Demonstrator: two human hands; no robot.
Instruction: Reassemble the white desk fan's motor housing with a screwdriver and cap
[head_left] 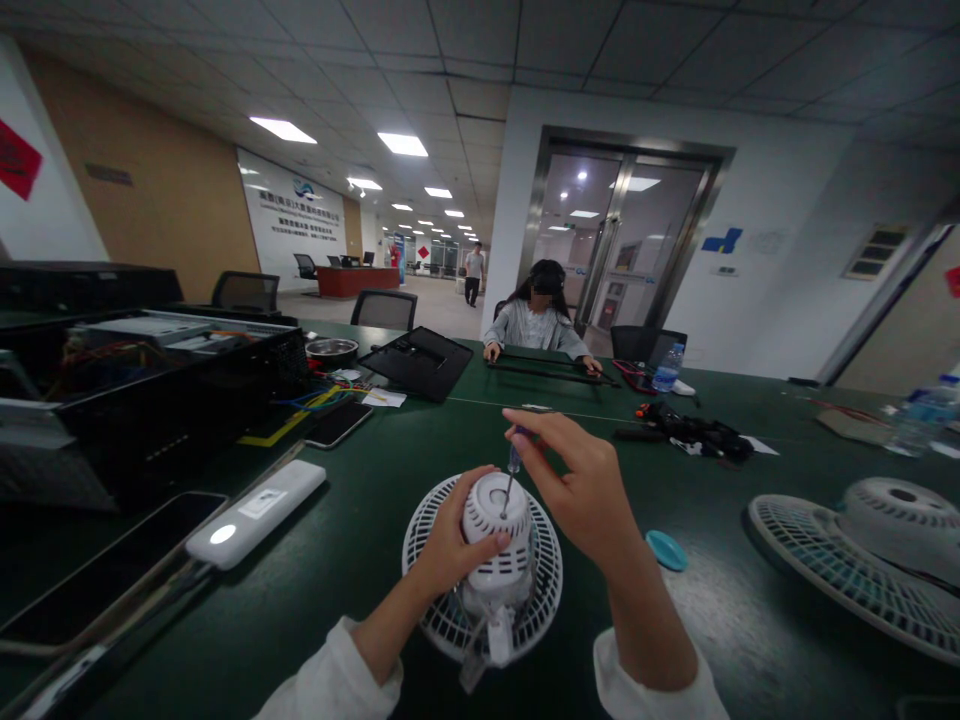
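Observation:
In front of me a white electric fan (pixel 497 570) lies face down on its round slatted grille (pixel 545 600), its vented motor housing pointing up. My left hand (pixel 459 535) wraps round the side of the housing, thumb across its front. Between the fingertips of my right hand (pixel 574 480) is the handle of a small screwdriver (pixel 514 461). Its thin shaft slants down to the top of the housing, and the tip meets the top near its centre. Whether it sits in a screw I cannot tell.
A second fan (pixel 847 560) lies at the right, with a turquoise round cap (pixel 666 550) nearer me. Leftward are an opened computer case (pixel 165 390), phones (pixel 339 424) and a white power bank (pixel 259 512). Across the green table a person (pixel 536 320) holds a black frame (pixel 547 372).

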